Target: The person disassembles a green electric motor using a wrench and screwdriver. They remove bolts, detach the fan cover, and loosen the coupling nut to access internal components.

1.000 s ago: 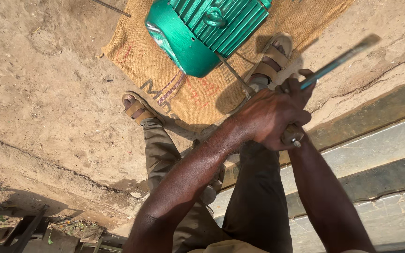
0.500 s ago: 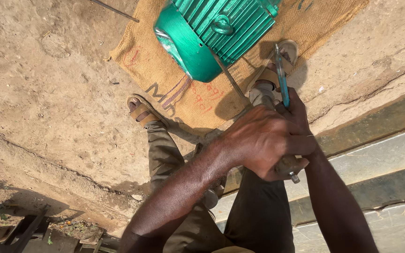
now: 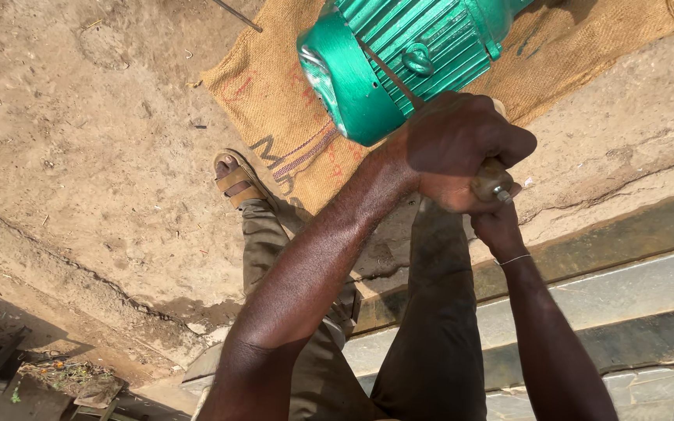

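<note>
Both of our hands are wrapped around one tool, a long screwdriver [image 3: 493, 183]. Our left hand [image 3: 462, 148] is closed in a fist over the worn handle, and our right hand [image 3: 497, 230] sits just under it, mostly hidden, its fingers apparently curled around the same grip. Stacking the hands this way looks meant to give more push and steadier aim along the thin shaft [image 3: 391, 74], which runs up against the green ribbed motor [image 3: 399, 54] near its round end cover. We judge the tip to be touching the casing by a small ring-shaped lug, though the exact contact point is hard to make out. The motor lies on its side on a brown burlap sack [image 3: 274, 117], probably to keep it off the dirt. Around it is packed, dusty ground [image 3: 103, 156] outdoors, with a concrete step [image 3: 626, 288] to our right and our sandalled foot [image 3: 235, 179] planted on the sack's edge.
</note>
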Demonstrator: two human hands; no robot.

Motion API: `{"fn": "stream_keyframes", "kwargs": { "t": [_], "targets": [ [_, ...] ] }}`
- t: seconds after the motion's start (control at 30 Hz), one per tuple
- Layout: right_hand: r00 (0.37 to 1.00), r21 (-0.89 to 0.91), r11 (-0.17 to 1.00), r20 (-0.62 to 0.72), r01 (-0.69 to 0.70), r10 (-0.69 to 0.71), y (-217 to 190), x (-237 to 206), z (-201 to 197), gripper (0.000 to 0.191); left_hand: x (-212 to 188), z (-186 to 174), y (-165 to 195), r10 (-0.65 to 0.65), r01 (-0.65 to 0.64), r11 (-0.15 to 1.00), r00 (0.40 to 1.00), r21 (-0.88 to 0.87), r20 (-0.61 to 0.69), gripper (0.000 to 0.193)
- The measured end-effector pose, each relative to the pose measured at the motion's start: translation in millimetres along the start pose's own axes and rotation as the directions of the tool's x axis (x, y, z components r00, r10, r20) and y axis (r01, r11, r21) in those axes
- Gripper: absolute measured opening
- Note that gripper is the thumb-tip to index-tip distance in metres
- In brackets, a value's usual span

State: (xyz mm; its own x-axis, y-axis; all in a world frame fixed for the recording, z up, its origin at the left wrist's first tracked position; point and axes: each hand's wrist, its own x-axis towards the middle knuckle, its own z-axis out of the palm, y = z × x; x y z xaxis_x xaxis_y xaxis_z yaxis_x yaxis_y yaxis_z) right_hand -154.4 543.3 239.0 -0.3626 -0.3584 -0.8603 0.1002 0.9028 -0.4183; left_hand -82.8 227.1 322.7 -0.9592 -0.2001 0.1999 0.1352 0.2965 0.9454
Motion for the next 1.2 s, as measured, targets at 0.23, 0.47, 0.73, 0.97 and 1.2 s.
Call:
{"fn": "stream_keyframes", "kwargs": {
  "t": [0.23, 0.47, 0.73, 0.97, 1.2],
  "targets": [
    [0.94, 0.365, 0.881, -0.268, 0.301, -0.211, -101, 37, -64, 0.032, -14, -27, 6, -0.035, 0.029, 0.988, 0.999, -0.15, -0.037, 0.039],
    [0.932, 0.842, 0.535, 0.249, -0.074, -0.262, -73, 97, 25, 0.032, -30, -56, -1, 0.093, -0.128, 0.969, 0.981, -0.212, -0.169, 0.042],
    [0.94, 0.146, 0.94, 0.105, 0.308, -0.325, -136, 23, 23, 0.034, -89, -108, 13, -0.043, -0.112, 0.96, 0.849, -0.258, -0.527, 0.046],
    [0.986, 0.094, 0.991, 0.131, 0.093, -0.105, -115, -8, 31, 0.026, -117, -184, -9, -0.15, -0.311, 0.913, 0.348, -0.265, -0.926, 0.047],
    [0.973, -0.039, 0.98, 0.136, 0.194, -0.187, -128, -11, 31, 0.029, -79, -201, -104, -0.209, -0.235, 0.928, 0.315, -0.29, -0.926, 0.035]
  ]
}}
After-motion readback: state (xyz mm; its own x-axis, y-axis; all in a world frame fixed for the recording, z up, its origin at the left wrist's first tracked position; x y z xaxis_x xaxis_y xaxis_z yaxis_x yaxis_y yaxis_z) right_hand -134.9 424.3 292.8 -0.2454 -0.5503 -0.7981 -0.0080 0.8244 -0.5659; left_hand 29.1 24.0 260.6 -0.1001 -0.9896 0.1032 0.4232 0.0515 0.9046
